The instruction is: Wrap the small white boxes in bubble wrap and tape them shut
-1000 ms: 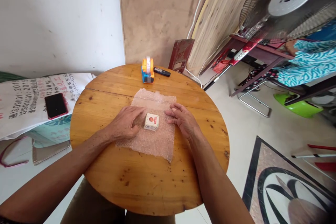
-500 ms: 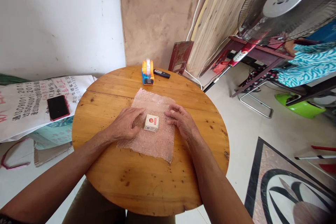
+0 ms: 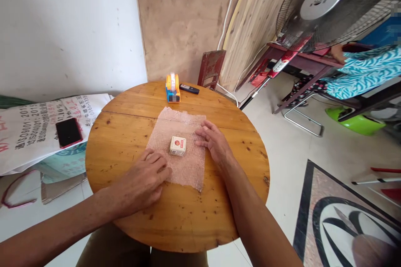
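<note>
A square sheet of pinkish, see-through bubble wrap (image 3: 184,171) lies flat on the round wooden table (image 3: 125,133). Near its middle sits a small white box (image 3: 178,146) with red print on top; neither hand touches it. My left hand (image 3: 145,179) is closed over the near left corner of the wrap, its fingers curled down on the sheet and that corner hidden beneath them. At the right edge of the wrap, my right hand (image 3: 214,142) rests open, fingers slightly bent and apart.
At the table's far side stand an orange and blue tape dispenser (image 3: 173,88) and a dark remote-like object (image 3: 189,89). A red-cased phone (image 3: 69,132) lies on white sacks at left. A standing fan (image 3: 313,8), a chair (image 3: 211,69) and a seated person (image 3: 366,69) are beyond.
My left hand has moved from the left side of the box toward me, to the near left corner of the wrap, and its fingers have curled. My right hand stays about where it was.
</note>
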{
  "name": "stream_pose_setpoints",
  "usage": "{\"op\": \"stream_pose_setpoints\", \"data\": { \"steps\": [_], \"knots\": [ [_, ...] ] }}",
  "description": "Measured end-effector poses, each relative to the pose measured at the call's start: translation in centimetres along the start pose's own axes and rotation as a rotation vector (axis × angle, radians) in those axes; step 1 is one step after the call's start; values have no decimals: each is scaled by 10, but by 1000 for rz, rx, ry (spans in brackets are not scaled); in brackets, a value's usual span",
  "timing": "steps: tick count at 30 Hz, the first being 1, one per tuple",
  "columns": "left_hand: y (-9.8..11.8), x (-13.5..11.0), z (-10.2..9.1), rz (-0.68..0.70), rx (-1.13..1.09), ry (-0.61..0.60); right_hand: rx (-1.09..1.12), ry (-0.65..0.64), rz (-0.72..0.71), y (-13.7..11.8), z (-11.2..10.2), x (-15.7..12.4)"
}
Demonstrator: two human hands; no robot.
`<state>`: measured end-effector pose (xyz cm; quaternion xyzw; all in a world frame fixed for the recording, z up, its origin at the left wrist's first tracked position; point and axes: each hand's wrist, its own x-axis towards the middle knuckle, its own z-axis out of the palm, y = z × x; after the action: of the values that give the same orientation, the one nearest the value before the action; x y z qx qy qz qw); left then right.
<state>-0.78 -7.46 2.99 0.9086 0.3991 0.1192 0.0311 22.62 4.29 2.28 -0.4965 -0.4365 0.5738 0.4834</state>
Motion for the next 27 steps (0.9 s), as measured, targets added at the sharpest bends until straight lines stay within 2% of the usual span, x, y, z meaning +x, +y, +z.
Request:
{"op": "stream_pose_setpoints", "data": {
  "steps": [5, 9, 12, 16, 20, 24, 27],
  "knots": [
    [4, 11, 14, 47, 81, 116, 114, -34, -24, -1, -1, 0],
    [1, 18, 12, 5, -41, 275, 34, -83, -38, 1, 1, -1],
    [-10, 29, 6, -45, -202, 339, -31, -95, -43, 1, 2, -1],
    [-29, 53, -1, -192, -395, 311, -21, -135, 4, -4, 1, -3],
    [-41, 73, -4, -391, -503, 168, -47, -288, -21, -13, -5, -9],
    [-46, 81, -3, -433, -606, 112, -220, -441, -76, -18, -5, -15],
    [-49, 82, -3, -425, -644, 101, -328, -452, -83, -13, 0, -16]
  ]
}}
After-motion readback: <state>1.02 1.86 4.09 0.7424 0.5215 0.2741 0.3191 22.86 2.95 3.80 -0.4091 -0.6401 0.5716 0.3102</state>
